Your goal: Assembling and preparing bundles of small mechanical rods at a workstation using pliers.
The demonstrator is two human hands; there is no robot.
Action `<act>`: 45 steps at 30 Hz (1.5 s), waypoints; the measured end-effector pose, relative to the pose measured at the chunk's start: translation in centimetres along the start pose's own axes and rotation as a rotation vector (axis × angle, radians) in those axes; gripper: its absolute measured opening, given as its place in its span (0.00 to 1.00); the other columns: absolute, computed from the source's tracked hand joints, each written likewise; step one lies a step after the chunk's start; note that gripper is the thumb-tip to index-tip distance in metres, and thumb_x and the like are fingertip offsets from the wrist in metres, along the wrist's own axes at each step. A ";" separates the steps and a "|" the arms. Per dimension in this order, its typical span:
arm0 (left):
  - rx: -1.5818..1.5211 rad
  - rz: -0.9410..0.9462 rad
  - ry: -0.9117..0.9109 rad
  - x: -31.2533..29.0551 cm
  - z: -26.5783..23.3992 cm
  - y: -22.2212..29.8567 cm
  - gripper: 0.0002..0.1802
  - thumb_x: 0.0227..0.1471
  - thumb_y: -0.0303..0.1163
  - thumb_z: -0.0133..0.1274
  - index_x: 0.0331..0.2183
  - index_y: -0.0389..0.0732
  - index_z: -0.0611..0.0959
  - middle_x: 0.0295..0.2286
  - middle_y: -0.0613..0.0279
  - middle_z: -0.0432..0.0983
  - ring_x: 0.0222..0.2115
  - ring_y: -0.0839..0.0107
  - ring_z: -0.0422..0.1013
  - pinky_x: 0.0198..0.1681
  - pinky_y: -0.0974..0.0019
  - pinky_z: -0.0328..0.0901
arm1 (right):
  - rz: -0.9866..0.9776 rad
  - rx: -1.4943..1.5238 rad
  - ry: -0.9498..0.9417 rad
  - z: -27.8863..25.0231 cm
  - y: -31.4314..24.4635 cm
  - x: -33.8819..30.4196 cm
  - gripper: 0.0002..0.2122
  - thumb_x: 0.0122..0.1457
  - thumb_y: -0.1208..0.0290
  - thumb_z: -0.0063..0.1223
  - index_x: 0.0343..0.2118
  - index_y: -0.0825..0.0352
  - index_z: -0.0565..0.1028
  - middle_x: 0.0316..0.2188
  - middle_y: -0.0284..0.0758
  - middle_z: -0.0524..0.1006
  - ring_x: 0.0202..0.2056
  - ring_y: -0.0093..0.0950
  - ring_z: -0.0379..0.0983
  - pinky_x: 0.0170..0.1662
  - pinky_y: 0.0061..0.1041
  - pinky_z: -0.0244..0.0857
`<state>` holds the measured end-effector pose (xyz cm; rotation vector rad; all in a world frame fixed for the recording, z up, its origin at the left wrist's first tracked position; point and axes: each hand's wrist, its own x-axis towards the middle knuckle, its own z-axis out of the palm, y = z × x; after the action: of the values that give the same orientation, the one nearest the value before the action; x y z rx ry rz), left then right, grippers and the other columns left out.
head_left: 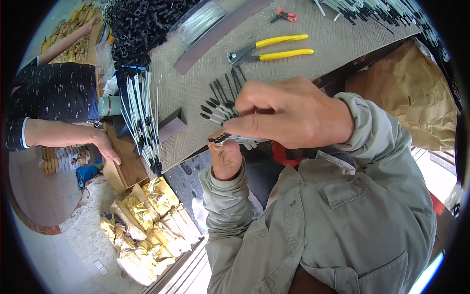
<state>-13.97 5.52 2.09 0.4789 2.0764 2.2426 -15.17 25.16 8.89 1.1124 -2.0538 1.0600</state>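
Observation:
In front of my chest, at the near edge of the table, is a bundle of thin whitish strips with black tips (215, 111), fanned out. My left hand (227, 162) is closed around its lower side, thumb up. From the right, my right hand (293, 113) reaches over the bundle with fingers bent and thumb and forefinger together at the strips. Exactly what that pinch holds is hidden behind the fingers. Just beyond lie cutting pliers with yellow handles (267, 51). To the left, a longer bunch of white rods with black fittings (143, 120) rests beside a dark metal piece (172, 125).
Black plastic parts (142, 32) are heaped at the far left, beside clear strips in plastic (199, 22) and a long flat bar (220, 36). Red-handled pliers (286, 15) lie farther back. A co-worker's hand (106, 146) is left, above paper-wrapped packages (147, 228). A brown paper sack (404, 100) stands right.

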 end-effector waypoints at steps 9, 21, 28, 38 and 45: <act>0.029 -0.097 -0.108 0.1 -0.3 0.0 0.47 0.41 0.70 0.41 0.43 0.32 0.67 0.44 0.51 0.64 0.45 0.64 0.63 0.48 0.59 0.57 | 0.188 0.105 0.087 1.4 -0.9 -1.4 0.19 0.42 0.87 0.51 0.41 0.68 0.73 0.26 0.34 0.63 0.19 0.21 0.62 0.19 0.16 0.56; 0.021 -0.097 -0.105 0.2 -0.3 -0.1 0.45 0.38 0.69 0.46 0.40 0.33 0.69 0.41 0.53 0.67 0.42 0.64 0.64 0.47 0.58 0.58 | 0.147 0.039 0.080 1.5 -0.8 -1.2 0.22 0.38 0.87 0.52 0.41 0.68 0.74 0.26 0.34 0.64 0.17 0.22 0.64 0.17 0.17 0.58; -0.032 -0.077 -0.138 0.4 0.0 0.5 0.46 0.37 0.67 0.49 0.45 0.35 0.68 0.46 0.52 0.63 0.47 0.61 0.61 0.51 0.56 0.55 | 0.051 0.039 0.019 0.7 0.0 -0.6 0.18 0.40 0.83 0.53 0.39 0.68 0.75 0.25 0.34 0.66 0.19 0.22 0.65 0.17 0.18 0.57; -0.109 -0.047 -0.172 0.6 0.5 0.2 0.43 0.35 0.64 0.55 0.43 0.37 0.70 0.45 0.54 0.64 0.45 0.62 0.62 0.50 0.58 0.55 | 0.048 0.106 0.038 1.2 0.2 -0.6 0.17 0.41 0.84 0.52 0.38 0.69 0.74 0.25 0.35 0.66 0.19 0.24 0.65 0.18 0.19 0.58; 0.003 -0.021 -0.059 0.5 1.3 2.0 0.11 0.42 0.24 0.59 0.32 0.32 0.79 0.29 0.63 0.76 0.31 0.76 0.69 0.35 0.72 0.64 | 0.072 0.141 0.079 2.1 -0.2 0.3 0.15 0.46 0.85 0.47 0.40 0.71 0.72 0.29 0.39 0.69 0.23 0.30 0.68 0.25 0.23 0.63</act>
<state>-13.78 6.74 4.17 0.5148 2.0472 2.1869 -15.39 23.21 8.13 1.0534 -1.9953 1.2804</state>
